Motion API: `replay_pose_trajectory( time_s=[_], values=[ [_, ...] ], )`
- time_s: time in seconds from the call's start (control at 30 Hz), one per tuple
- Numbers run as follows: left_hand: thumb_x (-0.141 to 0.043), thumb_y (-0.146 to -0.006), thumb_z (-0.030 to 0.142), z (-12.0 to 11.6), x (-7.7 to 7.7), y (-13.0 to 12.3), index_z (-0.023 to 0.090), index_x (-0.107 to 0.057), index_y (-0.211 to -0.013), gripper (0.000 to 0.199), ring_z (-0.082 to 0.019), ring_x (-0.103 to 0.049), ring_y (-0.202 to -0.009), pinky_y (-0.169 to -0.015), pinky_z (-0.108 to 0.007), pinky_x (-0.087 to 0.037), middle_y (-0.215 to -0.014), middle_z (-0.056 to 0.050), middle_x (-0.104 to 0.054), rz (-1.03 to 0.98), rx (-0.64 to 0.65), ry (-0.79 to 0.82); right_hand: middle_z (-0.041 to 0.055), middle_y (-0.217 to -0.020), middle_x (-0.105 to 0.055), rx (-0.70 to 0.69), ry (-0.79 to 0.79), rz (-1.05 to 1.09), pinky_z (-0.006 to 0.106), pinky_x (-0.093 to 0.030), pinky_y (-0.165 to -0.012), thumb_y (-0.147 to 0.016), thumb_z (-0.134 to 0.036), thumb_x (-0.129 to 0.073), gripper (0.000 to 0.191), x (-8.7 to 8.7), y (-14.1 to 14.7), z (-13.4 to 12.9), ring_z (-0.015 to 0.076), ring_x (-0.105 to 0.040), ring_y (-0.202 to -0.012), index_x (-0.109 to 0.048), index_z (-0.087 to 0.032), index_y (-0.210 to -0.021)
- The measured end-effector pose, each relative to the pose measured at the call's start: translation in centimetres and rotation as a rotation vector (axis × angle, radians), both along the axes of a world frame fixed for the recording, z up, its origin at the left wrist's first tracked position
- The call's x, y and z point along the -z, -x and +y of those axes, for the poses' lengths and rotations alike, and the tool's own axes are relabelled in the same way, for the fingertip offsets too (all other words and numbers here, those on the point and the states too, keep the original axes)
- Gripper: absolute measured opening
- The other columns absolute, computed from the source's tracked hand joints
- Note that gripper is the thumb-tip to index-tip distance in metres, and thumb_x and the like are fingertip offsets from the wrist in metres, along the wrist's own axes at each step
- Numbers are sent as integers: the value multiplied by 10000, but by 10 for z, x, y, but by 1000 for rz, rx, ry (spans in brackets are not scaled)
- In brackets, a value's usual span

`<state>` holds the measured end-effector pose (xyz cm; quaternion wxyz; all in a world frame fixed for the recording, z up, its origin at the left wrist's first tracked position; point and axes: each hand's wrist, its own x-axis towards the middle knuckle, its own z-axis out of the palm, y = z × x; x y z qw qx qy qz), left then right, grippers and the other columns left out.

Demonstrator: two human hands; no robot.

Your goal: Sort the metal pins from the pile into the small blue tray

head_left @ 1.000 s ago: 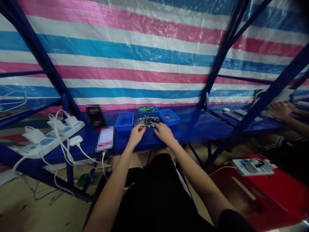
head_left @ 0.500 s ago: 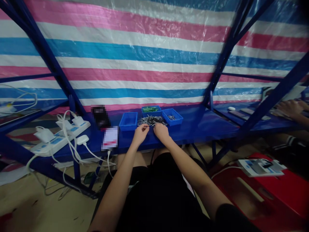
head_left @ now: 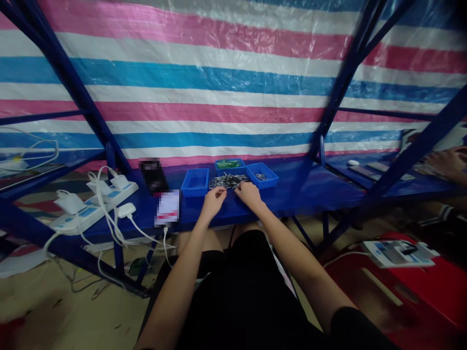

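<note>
Slightly to the right and toward the far side, the right hand (head_left: 249, 195) has shifted, widening its gap from the left hand (head_left: 213, 200). Beyond them I see a striped sheet (head_left: 204, 97), then the blue table (head_left: 302, 187), with blue trays at left (head_left: 196, 181), far (head_left: 230, 171) and right (head_left: 268, 183). Between these lies the pile of thin metal pieces (head_left: 228, 181), stretched left to right, just far of both hands; the right fingers look nearer, at its near-right edge. Left thumb and forefinger curl close together; whether either hand grips a piece, I cannot tell.
</note>
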<state>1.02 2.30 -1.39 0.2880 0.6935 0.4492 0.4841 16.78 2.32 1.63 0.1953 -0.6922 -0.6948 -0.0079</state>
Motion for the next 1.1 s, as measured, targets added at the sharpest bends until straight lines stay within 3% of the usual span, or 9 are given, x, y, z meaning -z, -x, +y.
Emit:
replay_pose_trajectory(
  time_s=[0.2,0.33,0.43,0.6,0.87,1.1],
  values=[
    [-528,-770,283,0,-1,0,143,-630,-890,210,-174,-614,-731,-687,-279,-480,-791,-62,-653,8,-3,-15,58,-748,-649,-159,-121,238,239,-396,-679,-812,-276,-471,185,-8,-27,5,169,-592,-751,-611,-156,-821],
    [-559,-759,299,-2,-3,-2,144,-614,-1029,316,-171,-612,-747,-707,-284,-478,-885,-71,-659,44,17,-11,9,-703,-616,-413,-116,455,218,-379,-630,-826,-296,-447,198,5,-30,-6,122,-548,-650,-592,-164,-796],
    [-559,-762,299,-6,-6,-3,150,-631,-996,287,-170,-611,-773,-734,-277,-468,-887,-64,-668,103,99,-23,-4,-715,-605,-560,-69,548,213,-373,-621,-837,-313,-435,207,19,-27,-16,112,-529,-640,-582,-170,-811],
    [-523,-783,328,-13,-11,-4,158,-651,-819,216,-160,-596,-704,-669,-259,-453,-783,-33,-663,157,177,-60,-10,-713,-586,-566,-95,607,223,-372,-645,-849,-318,-427,196,28,-26,-22,116,-522,-652,-554,-176,-806],
    [-567,-751,360,-17,-15,-5,151,-644,-852,245,-162,-599,-707,-662,-259,-457,-794,-41,-664,86,199,-41,-4,-732,-590,-635,-51,597,224,-371,-651,-860,-356,-421,232,24,-26,-23,119,-520,-672,-556,-175,-812],
    [-545,-760,310,-12,-10,-4,156,-568,-795,160,-152,-585,-749,-700,-257,-456,-783,-26,-613,15,204,-56,0,-784,-614,-637,-61,604,228,-378,-654,-839,-376,-462,238,21,-25,-26,118,-531,-684,-599,-182,-866]
  ],
)
